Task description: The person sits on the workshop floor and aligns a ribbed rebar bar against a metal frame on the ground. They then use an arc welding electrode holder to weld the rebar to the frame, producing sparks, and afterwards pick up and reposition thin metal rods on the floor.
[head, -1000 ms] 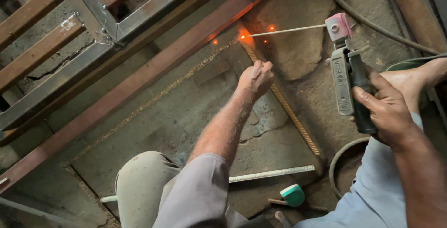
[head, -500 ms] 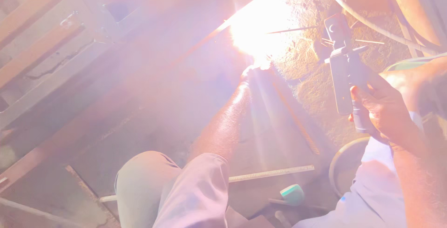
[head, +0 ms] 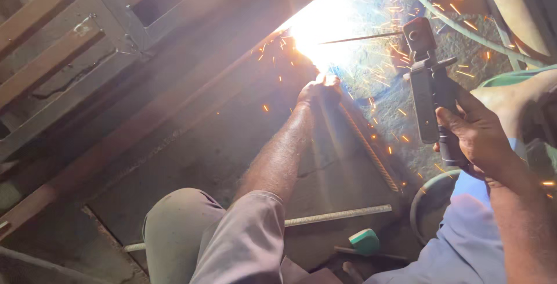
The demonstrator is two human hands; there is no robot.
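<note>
Here, right hand fingers wrapped round electrode holder; welding rod runs leftward from them to the arc. Left hand nearer, closed on ribbed bar just below glare.

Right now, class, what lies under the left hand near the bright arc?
The left hand presses on a ribbed steel bar running down across the floor. Glare hides the bar's upper end and the weld spot.

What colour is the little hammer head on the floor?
Teal green; the hammer head shows best in the head view.
</note>
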